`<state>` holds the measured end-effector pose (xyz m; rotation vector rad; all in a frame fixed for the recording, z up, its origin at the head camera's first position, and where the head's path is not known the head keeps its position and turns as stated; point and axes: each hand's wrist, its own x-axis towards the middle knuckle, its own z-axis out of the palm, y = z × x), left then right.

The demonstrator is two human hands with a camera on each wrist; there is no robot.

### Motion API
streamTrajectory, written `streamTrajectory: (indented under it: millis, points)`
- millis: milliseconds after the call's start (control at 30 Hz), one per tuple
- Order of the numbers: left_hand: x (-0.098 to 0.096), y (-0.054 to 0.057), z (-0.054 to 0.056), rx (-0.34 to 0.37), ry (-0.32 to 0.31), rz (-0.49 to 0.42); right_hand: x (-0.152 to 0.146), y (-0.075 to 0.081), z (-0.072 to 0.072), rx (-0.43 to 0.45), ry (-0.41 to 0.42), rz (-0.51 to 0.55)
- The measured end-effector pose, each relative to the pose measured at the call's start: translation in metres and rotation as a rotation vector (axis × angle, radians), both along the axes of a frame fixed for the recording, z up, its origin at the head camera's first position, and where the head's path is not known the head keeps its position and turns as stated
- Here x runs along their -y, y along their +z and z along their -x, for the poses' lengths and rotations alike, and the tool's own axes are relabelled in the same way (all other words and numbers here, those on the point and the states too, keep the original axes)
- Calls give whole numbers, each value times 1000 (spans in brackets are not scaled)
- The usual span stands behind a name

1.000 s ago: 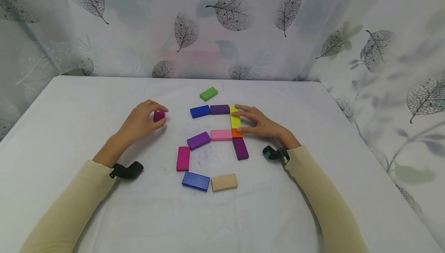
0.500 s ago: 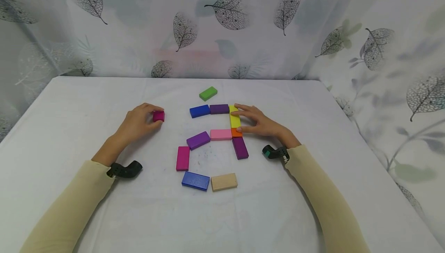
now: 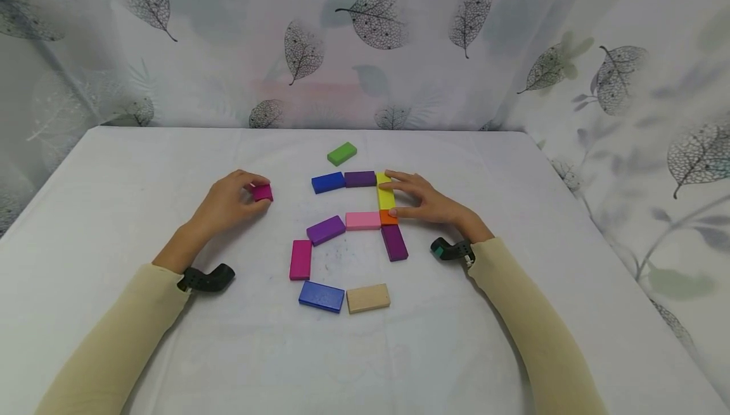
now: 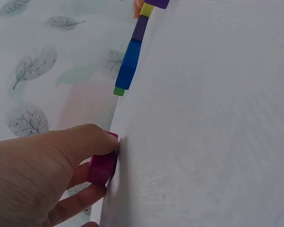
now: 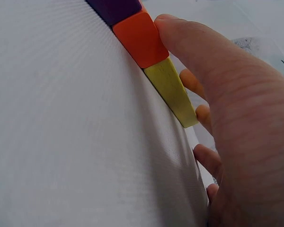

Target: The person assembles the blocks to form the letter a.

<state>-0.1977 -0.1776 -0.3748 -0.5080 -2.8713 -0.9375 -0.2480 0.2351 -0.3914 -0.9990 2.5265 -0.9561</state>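
My left hand [image 3: 229, 201] pinches a small magenta block [image 3: 262, 192] between thumb and fingers, left of the other blocks. In the left wrist view the thumb lies along one side of that magenta block [image 4: 102, 165], low at the tablecloth. My right hand [image 3: 424, 201] has its fingers extended over a yellow block [image 3: 385, 198], while the thumb tip touches an orange block [image 5: 142, 40]. The orange block joins the yellow one to a pink block [image 3: 362, 221] and a dark purple block [image 3: 395, 242].
A blue block [image 3: 328, 182] and a purple block [image 3: 360, 179] run left from the yellow one. A green block [image 3: 342, 154] lies behind them. Nearer are a violet block [image 3: 326, 230], a magenta-pink block [image 3: 300, 260], another blue block [image 3: 322, 296] and a plain wooden block [image 3: 367, 298].
My left hand has shifted slightly toward me since a second ago, and the magenta block in its pinch has turned a little. The right hand and the other blocks hold their places.
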Motion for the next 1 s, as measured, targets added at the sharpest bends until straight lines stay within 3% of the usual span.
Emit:
streamTrajectory:
  millis: [400,700,1000]
  points:
    - [-8,-4,-4,11,-4,-14,1,-3,1,-3,6,0]
    - [-17,4,-7,-46,-54,-17,1,-1,1,-11,5,7]
    - [-31,10,-12,-40,-77,-12,1,-2,1,-11,-3,6]
